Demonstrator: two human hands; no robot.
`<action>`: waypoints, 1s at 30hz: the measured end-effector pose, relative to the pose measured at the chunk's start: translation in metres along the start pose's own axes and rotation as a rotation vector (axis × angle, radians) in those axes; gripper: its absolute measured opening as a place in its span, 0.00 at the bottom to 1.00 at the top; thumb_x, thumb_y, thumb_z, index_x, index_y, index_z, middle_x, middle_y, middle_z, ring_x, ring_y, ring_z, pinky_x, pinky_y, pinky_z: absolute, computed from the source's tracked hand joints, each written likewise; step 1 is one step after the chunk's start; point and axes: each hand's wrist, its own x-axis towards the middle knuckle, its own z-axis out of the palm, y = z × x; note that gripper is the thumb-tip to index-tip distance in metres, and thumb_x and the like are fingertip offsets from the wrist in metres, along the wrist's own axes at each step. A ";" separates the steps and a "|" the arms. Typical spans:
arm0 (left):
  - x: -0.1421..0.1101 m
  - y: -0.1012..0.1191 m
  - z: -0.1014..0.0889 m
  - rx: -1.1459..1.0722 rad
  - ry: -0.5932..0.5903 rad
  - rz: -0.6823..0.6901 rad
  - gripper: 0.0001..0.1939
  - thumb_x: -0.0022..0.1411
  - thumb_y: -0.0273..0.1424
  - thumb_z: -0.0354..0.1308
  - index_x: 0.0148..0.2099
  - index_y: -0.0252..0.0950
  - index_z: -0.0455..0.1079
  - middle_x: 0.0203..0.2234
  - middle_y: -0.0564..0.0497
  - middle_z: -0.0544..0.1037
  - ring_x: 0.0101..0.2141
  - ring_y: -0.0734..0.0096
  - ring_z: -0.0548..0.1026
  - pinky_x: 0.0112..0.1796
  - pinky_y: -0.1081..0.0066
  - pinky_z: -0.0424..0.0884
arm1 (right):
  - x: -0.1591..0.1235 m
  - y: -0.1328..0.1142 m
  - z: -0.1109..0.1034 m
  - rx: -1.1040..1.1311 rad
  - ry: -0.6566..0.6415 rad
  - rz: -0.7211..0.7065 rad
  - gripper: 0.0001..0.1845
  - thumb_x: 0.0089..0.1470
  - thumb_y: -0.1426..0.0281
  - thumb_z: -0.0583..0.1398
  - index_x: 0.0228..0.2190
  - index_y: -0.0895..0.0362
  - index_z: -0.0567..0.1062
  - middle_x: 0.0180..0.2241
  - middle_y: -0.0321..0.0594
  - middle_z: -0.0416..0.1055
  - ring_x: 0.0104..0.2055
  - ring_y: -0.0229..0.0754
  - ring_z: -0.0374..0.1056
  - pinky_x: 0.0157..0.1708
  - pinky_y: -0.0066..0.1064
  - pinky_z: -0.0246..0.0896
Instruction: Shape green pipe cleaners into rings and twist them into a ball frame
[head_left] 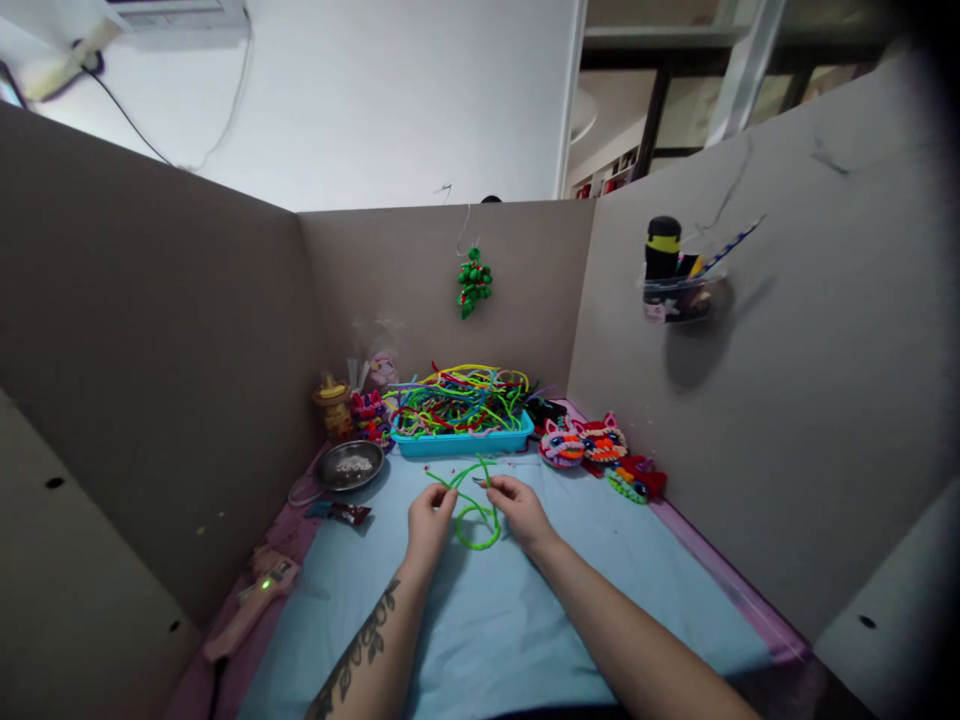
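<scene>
A long bright green cord (478, 547) runs between my two hands above the blue cloth, its lower part curled into a round loop. My left hand (431, 520) pinches it between thumb and fingertips on the left side. On the right, my right hand (521, 512) is closed in a pinch on the cord, close to its crossing strands. A small thin dark piece (478, 481) sticks out at the right fingertips; I cannot make out what it is. Loose green ends point up and away past both hands.
Behind my hands stands a blue tray (465, 443) heaped with coloured cords. A metal bowl (349, 466) with small pale bits, a wrapper (341, 512) and a pink glue gun (259, 600) lie left. Colourful animal-face crafts (581, 442) lie right. Grey partitions (450, 330) enclose three sides.
</scene>
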 end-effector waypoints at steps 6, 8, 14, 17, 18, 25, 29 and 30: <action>-0.006 0.003 0.007 0.064 -0.104 0.047 0.11 0.50 0.36 0.55 0.23 0.34 0.67 0.18 0.54 0.68 0.24 0.72 0.65 0.27 0.74 0.59 | -0.012 -0.010 0.022 -0.200 -0.049 -0.071 0.05 0.44 0.68 0.60 0.25 0.58 0.71 0.22 0.33 0.65 0.25 0.36 0.60 0.27 0.26 0.56; -0.006 0.005 0.007 0.041 -0.125 0.040 0.10 0.49 0.36 0.55 0.23 0.34 0.67 0.18 0.54 0.68 0.24 0.72 0.65 0.27 0.74 0.59 | -0.014 -0.012 0.025 -0.260 0.004 -0.080 0.06 0.44 0.67 0.60 0.25 0.57 0.70 0.22 0.33 0.65 0.25 0.36 0.60 0.26 0.26 0.56; -0.007 0.011 0.006 -0.018 -0.148 -0.012 0.11 0.48 0.37 0.57 0.22 0.34 0.68 0.17 0.53 0.69 0.23 0.72 0.65 0.27 0.74 0.59 | -0.014 -0.011 0.023 -0.341 0.047 -0.113 0.05 0.46 0.68 0.57 0.23 0.57 0.70 0.21 0.34 0.66 0.24 0.37 0.60 0.25 0.27 0.56; -0.008 0.011 0.007 -0.004 -0.155 -0.003 0.12 0.49 0.37 0.56 0.23 0.34 0.69 0.18 0.52 0.70 0.24 0.71 0.66 0.27 0.74 0.60 | -0.014 -0.009 0.022 -0.352 0.054 -0.122 0.04 0.46 0.70 0.56 0.25 0.57 0.71 0.23 0.35 0.68 0.25 0.37 0.62 0.27 0.27 0.57; -0.008 0.011 0.007 0.002 -0.159 0.002 0.12 0.50 0.37 0.56 0.23 0.34 0.69 0.18 0.52 0.71 0.24 0.71 0.66 0.27 0.73 0.60 | -0.013 -0.008 0.022 -0.356 0.055 -0.125 0.04 0.46 0.71 0.56 0.25 0.57 0.71 0.23 0.35 0.68 0.26 0.38 0.62 0.27 0.27 0.57; -0.010 0.012 0.008 0.018 -0.186 0.005 0.12 0.51 0.36 0.55 0.24 0.34 0.71 0.19 0.51 0.73 0.24 0.70 0.68 0.27 0.73 0.61 | -0.014 -0.008 0.023 -0.414 0.060 -0.161 0.06 0.46 0.72 0.54 0.26 0.57 0.72 0.25 0.36 0.70 0.27 0.39 0.63 0.29 0.28 0.58; -0.010 0.014 0.007 0.017 -0.181 -0.011 0.12 0.50 0.38 0.57 0.24 0.34 0.72 0.20 0.50 0.74 0.24 0.68 0.69 0.28 0.72 0.62 | -0.014 -0.007 0.023 -0.458 0.083 -0.209 0.06 0.45 0.73 0.54 0.25 0.56 0.72 0.24 0.36 0.69 0.27 0.38 0.63 0.29 0.28 0.58; -0.010 0.014 0.007 0.024 -0.179 -0.021 0.12 0.49 0.39 0.57 0.23 0.34 0.73 0.19 0.50 0.74 0.24 0.68 0.69 0.28 0.72 0.62 | -0.014 -0.007 0.023 -0.474 0.086 -0.224 0.06 0.45 0.74 0.54 0.25 0.56 0.72 0.24 0.36 0.68 0.28 0.39 0.62 0.29 0.28 0.58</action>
